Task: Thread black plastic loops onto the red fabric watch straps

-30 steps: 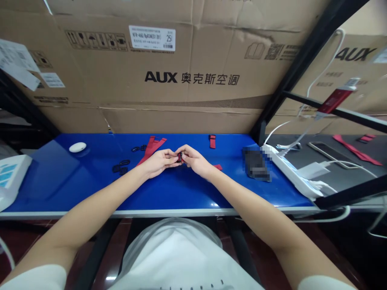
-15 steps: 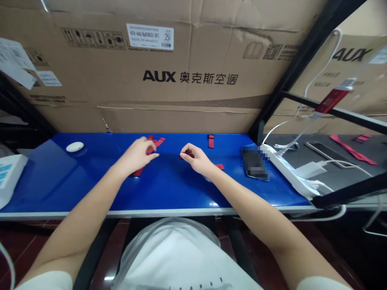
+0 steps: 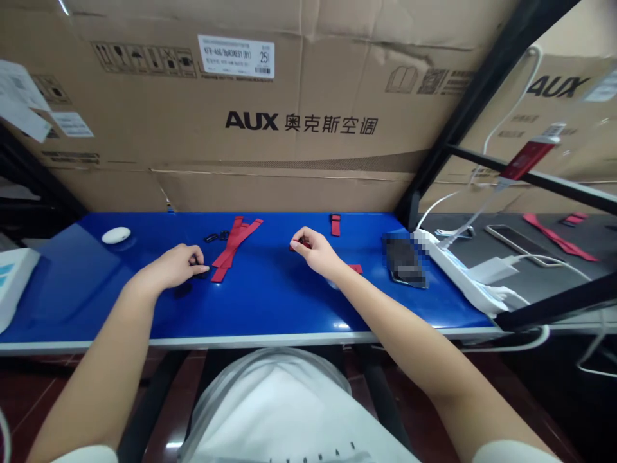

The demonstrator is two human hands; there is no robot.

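Note:
My left hand point(image 3: 179, 265) is closed in a pinch on a small black plastic piece point(image 3: 202, 274), low over the blue tabletop. Just right of it, several red webbing straps point(image 3: 236, 247) lie crossed on one another. Black clips point(image 3: 216, 236) rest beside the straps' far end. My right hand point(image 3: 314, 251) is closed on a short red strap point(image 3: 293, 245) with a dark part at the fingertips, mostly hidden by the fingers. Beyond that hand lies another red strap with a black buckle point(image 3: 335, 225). A red strap piece point(image 3: 355, 268) shows partly behind my right wrist.
A white oval object point(image 3: 116, 235) lies at the left, near a white device point(image 3: 17, 283). On the right are a dark pouch-like item point(image 3: 406, 260), a white power strip point(image 3: 453, 273) and cables. A large cardboard box point(image 3: 289, 154) walls off the back; a black frame post point(image 3: 429, 161) stands right.
My left hand has moved left and nearer, away from the red straps, uncovering them and the black clips; it now pinches a black piece. My right hand has hardly moved.

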